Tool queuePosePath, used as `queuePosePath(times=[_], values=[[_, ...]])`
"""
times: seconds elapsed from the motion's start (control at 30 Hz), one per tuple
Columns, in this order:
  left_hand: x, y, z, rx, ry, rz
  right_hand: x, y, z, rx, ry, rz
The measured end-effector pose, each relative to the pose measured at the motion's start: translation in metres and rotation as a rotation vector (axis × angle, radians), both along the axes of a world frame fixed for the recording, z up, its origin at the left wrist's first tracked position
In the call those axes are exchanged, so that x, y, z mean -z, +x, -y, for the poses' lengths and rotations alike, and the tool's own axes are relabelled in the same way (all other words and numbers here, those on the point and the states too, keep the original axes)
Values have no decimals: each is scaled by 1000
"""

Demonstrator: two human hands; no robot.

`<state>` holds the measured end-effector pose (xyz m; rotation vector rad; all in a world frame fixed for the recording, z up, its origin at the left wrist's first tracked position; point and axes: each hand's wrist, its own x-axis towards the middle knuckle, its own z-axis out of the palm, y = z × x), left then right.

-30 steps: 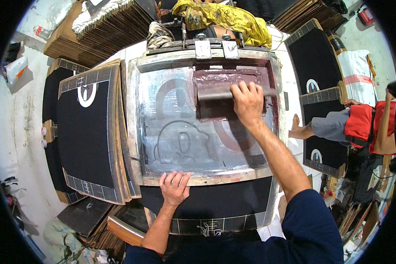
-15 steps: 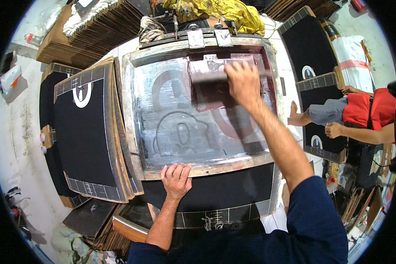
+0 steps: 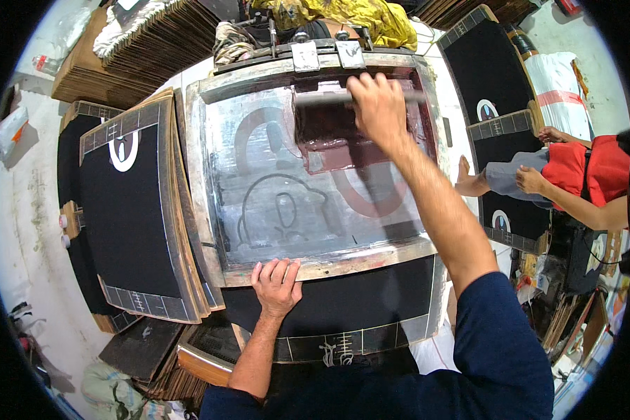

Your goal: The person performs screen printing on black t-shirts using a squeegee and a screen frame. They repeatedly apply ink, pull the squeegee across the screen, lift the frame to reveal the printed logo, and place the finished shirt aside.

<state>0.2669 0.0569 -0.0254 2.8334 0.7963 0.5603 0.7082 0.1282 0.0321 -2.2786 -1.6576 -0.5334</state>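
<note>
A wooden-framed printing screen lies over a board covered in black cloth. My right hand grips a long squeegee near the screen's far end. Dark red ink covers a patch of mesh on the near side of the blade. My left hand holds the frame's near rail, its fingers curled over the top; the thumb's grip is partly hidden. Faint shapes, a curved ring and a rounded outline, show in the grey mesh.
Leaning boards with black cloth and a printed eye motif stand at the left. More black boards lie at the right, beside a person in a red top. Metal clamps hold the screen's far rail; yellow cloth lies beyond.
The squeegee and my right hand have moved a little away from me, and the dark red ink patch behind the blade is wider. My left hand stays on the near rail.
</note>
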Motion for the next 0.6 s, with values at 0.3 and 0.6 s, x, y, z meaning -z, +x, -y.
queuePosePath(times=[0.3,0.6], values=[[-4,2,-1,-13,16,-7,-28,7,0,-22,-238,-148],[-1,0,-1,4,0,13,-9,-17,16,0,-76,-74]])
